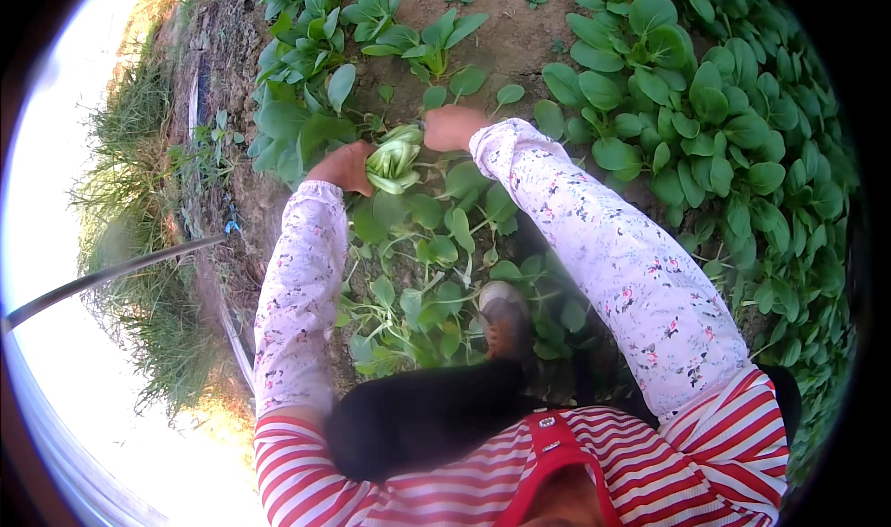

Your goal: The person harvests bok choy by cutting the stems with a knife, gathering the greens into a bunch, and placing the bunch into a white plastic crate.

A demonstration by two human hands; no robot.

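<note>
My left hand (345,167) is closed around a leafy green plant with pale, thick stalks, like bok choy (396,160). Its stalk end points right, and its dark leaves spread to the left of the hand. Just to the right of those stalks is my right hand (453,126), its fingers curled low among small leaves. Whatever those fingers grip is hidden beneath the hand. Loose, pulled-looking leaves (432,309) lie on the soil between my forearms.
Dense leafy plants (710,109) fill the right side. More plants stand ahead on brown soil (510,26). Grass (130,193) grows along the left edge, where a thin bent pole (121,269) crosses. My shoe (503,318) is among the scattered leaves.
</note>
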